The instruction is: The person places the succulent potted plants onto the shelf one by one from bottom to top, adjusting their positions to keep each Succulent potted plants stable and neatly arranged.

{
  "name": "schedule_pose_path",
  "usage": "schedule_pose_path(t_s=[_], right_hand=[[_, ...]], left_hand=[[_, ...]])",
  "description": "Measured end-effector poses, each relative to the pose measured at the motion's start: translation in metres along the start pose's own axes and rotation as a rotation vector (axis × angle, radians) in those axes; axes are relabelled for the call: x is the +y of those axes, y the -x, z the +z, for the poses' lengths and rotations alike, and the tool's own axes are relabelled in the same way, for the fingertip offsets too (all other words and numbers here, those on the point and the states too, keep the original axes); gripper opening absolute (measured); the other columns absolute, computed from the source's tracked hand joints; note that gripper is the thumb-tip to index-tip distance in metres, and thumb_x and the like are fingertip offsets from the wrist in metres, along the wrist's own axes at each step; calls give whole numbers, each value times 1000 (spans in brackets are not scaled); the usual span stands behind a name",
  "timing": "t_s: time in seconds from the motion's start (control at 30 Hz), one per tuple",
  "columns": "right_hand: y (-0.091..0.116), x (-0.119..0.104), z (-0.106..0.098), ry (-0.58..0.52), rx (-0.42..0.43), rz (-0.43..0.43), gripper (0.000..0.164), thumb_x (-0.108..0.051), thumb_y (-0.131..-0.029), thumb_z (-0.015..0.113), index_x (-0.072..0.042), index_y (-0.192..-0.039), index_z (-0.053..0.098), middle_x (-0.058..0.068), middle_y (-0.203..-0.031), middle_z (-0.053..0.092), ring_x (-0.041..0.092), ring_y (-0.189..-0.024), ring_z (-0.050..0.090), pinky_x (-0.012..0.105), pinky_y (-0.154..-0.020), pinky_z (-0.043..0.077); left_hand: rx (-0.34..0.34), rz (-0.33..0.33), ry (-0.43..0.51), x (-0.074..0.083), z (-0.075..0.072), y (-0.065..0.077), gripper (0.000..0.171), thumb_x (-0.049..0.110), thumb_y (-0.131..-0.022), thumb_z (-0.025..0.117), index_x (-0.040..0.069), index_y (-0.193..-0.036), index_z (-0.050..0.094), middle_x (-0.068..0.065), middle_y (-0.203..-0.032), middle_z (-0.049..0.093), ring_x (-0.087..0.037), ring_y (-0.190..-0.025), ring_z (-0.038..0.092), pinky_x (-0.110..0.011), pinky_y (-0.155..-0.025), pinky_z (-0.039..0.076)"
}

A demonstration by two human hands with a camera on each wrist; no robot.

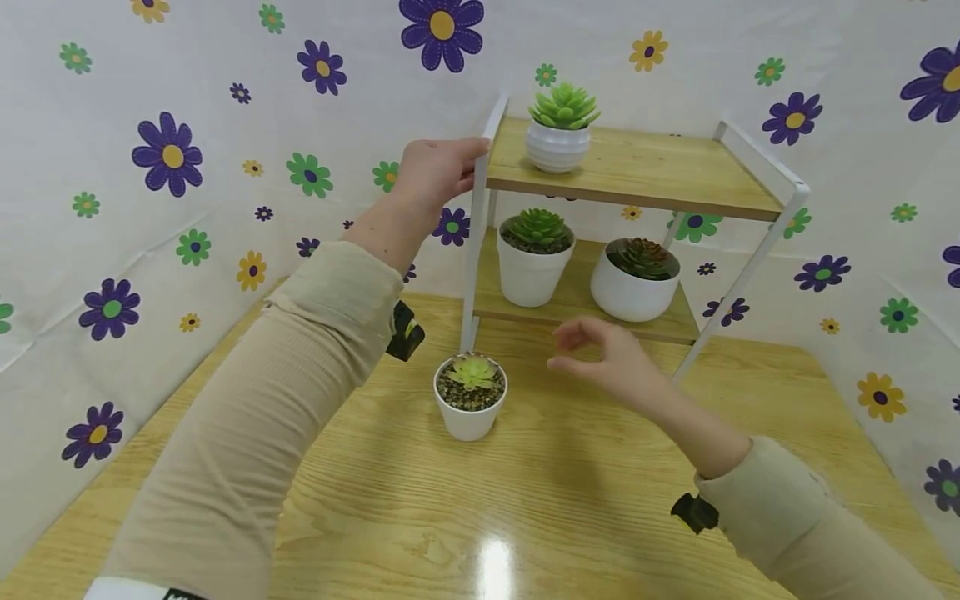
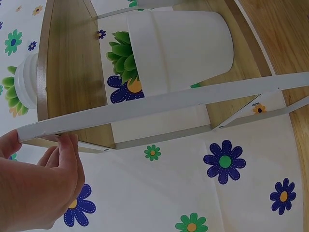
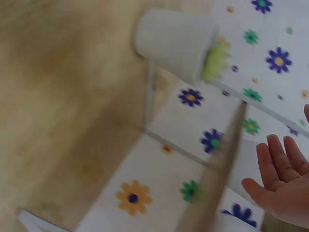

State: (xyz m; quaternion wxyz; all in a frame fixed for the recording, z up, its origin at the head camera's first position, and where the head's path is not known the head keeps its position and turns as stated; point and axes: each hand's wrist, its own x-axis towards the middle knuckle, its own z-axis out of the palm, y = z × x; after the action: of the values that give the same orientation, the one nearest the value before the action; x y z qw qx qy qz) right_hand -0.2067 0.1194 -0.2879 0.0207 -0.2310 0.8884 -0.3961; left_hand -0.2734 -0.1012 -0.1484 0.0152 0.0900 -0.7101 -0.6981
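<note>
My left hand (image 1: 438, 173) pinches the white metal frame of a two-tier shelf (image 1: 637, 171) at its upper left corner, thumb and fingers on either side of the bar. My right hand (image 1: 611, 360) is in front of the lower tier, fingers loosely curved with nothing between them. Nearest to it above is a round white pot with a dark reddish succulent (image 1: 636, 287). Beside that pot, on the same tier, stands a taller white pot with a green succulent (image 1: 534, 267). A ribbed white pot with a bright green succulent (image 1: 557, 148) sits on the top tier, toward the left.
On the wooden table (image 1: 420, 500), in front of the shelf's left leg, stands a small white pot with a pale green succulent and pebbles (image 1: 470, 417). White cloth with printed flowers (image 1: 225, 217) rises behind and at both sides.
</note>
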Motion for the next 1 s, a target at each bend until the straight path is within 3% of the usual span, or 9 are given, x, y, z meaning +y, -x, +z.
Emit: schedule_pose_path(t_s=[0.17, 0.33, 0.47, 0.7, 1.0], right_hand=[[0, 23, 33, -4, -111, 52, 42, -20, -85, 68, -2, -120, 53, 15, -116, 60, 32, -112, 54, 47, -97, 45], [-4, 37, 58, -23, -170, 114, 65, -22, -82, 72, 2, -133, 40, 22, -129, 50, 36, -121, 48, 49, -103, 41], [-8, 44, 75, -32, -174, 167, 79, -23, -78, 76, 2, -139, 32, 23, -133, 46, 36, -123, 46, 49, -104, 40], [-14, 54, 96, -38, -160, 206, 84, -21, -76, 78, 4, -140, 30, 23, -133, 47, 37, -122, 46, 49, -103, 42], [-21, 54, 113, -77, -141, 248, 108, -32, -69, 83, 0, -147, 15, 24, -145, 37, 38, -134, 37, 53, -109, 34]], left_hand=[[-3, 0, 1, 0, 0, -1, 41, 26, -92, 60, 10, -129, 53, -1, -129, 59, -9, -115, 58, -19, -103, 43], [3, -1, -14, 0, 0, -1, 41, 28, -92, 59, 10, -129, 54, 0, -129, 59, -9, -115, 58, -19, -103, 43], [4, -3, -14, 0, 0, -1, 40, 28, -92, 59, 10, -128, 55, 0, -129, 59, -9, -115, 58, -19, -102, 43], [-1, -5, -8, 0, 0, -1, 39, 28, -92, 60, 11, -126, 56, 0, -128, 59, -9, -115, 58, -18, -103, 42], [4, -14, -35, 0, -1, -2, 40, 30, -91, 61, 13, -127, 57, 2, -128, 60, -8, -113, 59, -20, -106, 40]])
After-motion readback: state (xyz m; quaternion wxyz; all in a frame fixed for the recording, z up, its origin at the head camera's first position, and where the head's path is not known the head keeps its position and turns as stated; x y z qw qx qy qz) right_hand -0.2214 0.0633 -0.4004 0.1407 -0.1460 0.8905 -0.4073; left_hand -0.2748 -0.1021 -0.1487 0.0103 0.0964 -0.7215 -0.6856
